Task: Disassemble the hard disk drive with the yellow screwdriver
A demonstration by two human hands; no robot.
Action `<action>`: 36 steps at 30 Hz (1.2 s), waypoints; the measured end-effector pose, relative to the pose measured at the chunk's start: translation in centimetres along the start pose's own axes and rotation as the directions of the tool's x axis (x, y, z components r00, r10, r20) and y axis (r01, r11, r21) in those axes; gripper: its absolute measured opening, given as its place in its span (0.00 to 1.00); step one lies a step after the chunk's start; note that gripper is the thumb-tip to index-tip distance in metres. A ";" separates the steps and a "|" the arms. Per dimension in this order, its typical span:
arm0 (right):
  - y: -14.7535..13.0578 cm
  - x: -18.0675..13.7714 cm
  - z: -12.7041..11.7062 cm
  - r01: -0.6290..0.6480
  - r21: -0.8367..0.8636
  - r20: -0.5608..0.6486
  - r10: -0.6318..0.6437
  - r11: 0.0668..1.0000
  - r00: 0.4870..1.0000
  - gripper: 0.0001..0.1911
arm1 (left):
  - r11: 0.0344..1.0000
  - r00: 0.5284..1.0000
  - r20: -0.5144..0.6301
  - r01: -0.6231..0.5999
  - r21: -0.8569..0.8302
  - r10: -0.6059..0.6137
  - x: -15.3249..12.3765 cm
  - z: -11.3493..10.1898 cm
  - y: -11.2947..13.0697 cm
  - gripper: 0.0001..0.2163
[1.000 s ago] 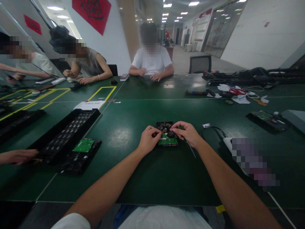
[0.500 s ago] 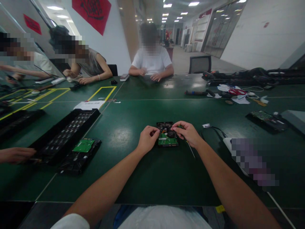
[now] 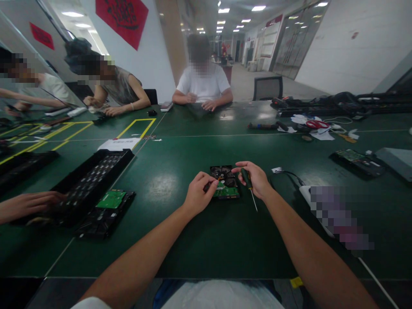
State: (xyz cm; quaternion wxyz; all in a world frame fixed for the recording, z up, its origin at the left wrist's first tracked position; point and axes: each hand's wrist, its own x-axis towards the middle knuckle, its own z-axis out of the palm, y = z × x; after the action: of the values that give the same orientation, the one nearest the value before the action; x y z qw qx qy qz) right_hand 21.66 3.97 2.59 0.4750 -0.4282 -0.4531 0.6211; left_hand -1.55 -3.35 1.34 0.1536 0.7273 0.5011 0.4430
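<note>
A black hard drive (image 3: 225,181) with a green circuit board lies on the green table in front of me. My left hand (image 3: 199,195) is closed in a pinch at the drive's left edge, touching it. My right hand (image 3: 255,179) sits just right of the drive, wrapped round a green-handled screwdriver (image 3: 248,183) whose thin shaft points down toward me.
A long black tray (image 3: 86,180) and another drive with a green board (image 3: 109,206) lie to the left, with a co-worker's hand (image 3: 28,204) by them. Three people sit across the table. Cables, scissors and papers lie at the far right, near another drive (image 3: 357,161).
My right hand has lifted off the drive and shifted slightly right, showing the screwdriver in it. My left hand has stayed at the drive's left edge. The co-worker's hand reached further in.
</note>
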 end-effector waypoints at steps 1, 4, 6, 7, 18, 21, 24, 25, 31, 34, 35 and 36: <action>0.0 0.0 0.0 -0.004 0.003 -0.007 0.004 1.000 1.000 0.14 | 0.999 0.998 0.040 -0.050 0.009 0.049 -0.1 -0.2 0.3 0.08; 0.0 0.0 -0.1 -0.008 0.008 -0.030 0.008 1.000 1.000 0.12 | 0.979 0.973 0.146 -0.189 0.078 0.176 -0.5 -0.4 0.6 0.07; 0.1 0.0 -0.1 -0.001 0.002 -0.032 0.001 1.000 0.999 0.11 | 0.957 0.953 0.202 -0.254 0.138 0.224 -0.6 -0.4 0.6 0.08; 0.1 0.0 -0.1 0.006 -0.004 -0.031 -0.006 1.000 1.000 0.11 | 0.946 0.943 0.229 -0.280 0.165 0.239 -0.6 -0.4 0.5 0.08; 0.3 0.2 -0.3 0.111 -0.078 -0.131 -0.120 0.991 0.984 0.25 | 0.852 0.885 0.389 -0.397 0.342 0.256 -0.8 -0.2 1.1 0.12; 0.5 0.3 -0.4 0.150 -0.112 -0.118 -0.163 0.982 0.980 0.24 | 0.835 0.891 0.373 -0.399 0.378 0.257 -0.9 0.1 1.2 0.12; 0.6 0.3 -0.3 0.145 -0.110 -0.105 -0.156 0.983 0.982 0.24 | 0.820 0.904 0.346 -0.389 0.421 0.251 -0.8 0.9 1.5 0.12; 0.6 0.3 -0.3 0.131 -0.101 -0.106 -0.142 0.986 0.984 0.23 | 0.813 0.909 0.335 -0.383 0.438 0.247 -0.8 1.2 1.7 0.11; 0.3 0.4 -0.1 0.100 0.012 -0.150 -0.097 0.995 0.984 0.13 | 0.765 0.928 0.300 -0.356 0.536 0.221 -0.2 2.4 2.7 0.10; -0.2 0.1 0.1 0.088 0.061 -0.127 -0.080 0.994 0.989 0.10 | 0.778 0.913 0.290 -0.398 0.486 0.286 -0.4 1.8 2.5 0.12; -0.4 -0.1 0.2 0.074 0.070 -0.099 -0.067 0.995 0.993 0.12 | 0.791 0.910 0.275 -0.407 0.456 0.310 -0.6 1.4 2.5 0.13; -0.7 -0.4 0.4 0.067 0.086 -0.065 -0.061 0.994 0.996 0.13 | 0.809 0.910 0.256 -0.410 0.421 0.327 -0.7 1.1 2.4 0.13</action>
State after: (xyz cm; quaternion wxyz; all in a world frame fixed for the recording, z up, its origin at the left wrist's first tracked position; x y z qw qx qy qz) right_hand 21.52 3.62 3.36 0.5271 -0.4114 -0.4236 0.6112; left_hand 0.68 -4.85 2.00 -0.0721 0.8614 0.4262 0.2669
